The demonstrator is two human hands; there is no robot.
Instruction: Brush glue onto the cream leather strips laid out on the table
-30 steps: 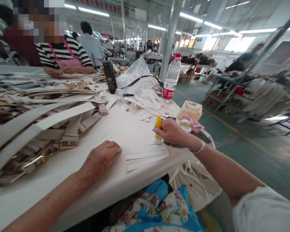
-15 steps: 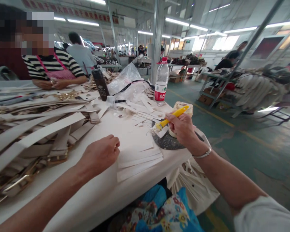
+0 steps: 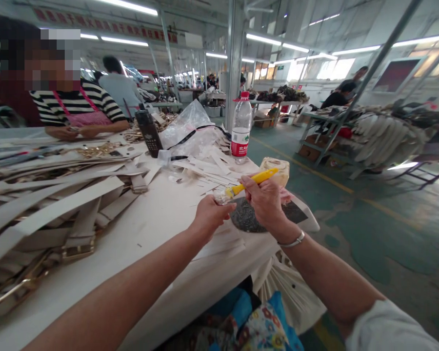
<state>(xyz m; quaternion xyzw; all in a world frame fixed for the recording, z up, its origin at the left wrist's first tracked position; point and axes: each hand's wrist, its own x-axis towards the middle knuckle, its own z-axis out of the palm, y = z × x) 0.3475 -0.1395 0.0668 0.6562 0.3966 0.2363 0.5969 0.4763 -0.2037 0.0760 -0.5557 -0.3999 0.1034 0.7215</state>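
A yellow-handled brush (image 3: 261,176) is gripped in my right hand (image 3: 264,202), its pale bristles pointing left. My left hand (image 3: 211,214) is closed at the bristle end, thumb toward the right; whether it pinches anything there is too small to make out. Beneath and beside my right hand lies a dark round slab (image 3: 246,217). Behind that hand stands a cream-coloured, crusted container (image 3: 278,168). Pale flat sheets (image 3: 223,243) lie under my left hand, partly hidden by it.
A plastic bottle (image 3: 241,129) and a dark flask (image 3: 149,134) stand toward the back of the table. Pale straps with gold buckles (image 3: 78,239) are heaped at the left. Across the table sits a person in a striped top (image 3: 106,100).
My left hand has moved right and forward to the brush's bristles. My right hand, still holding the brush, has shifted slightly left and lower in view.
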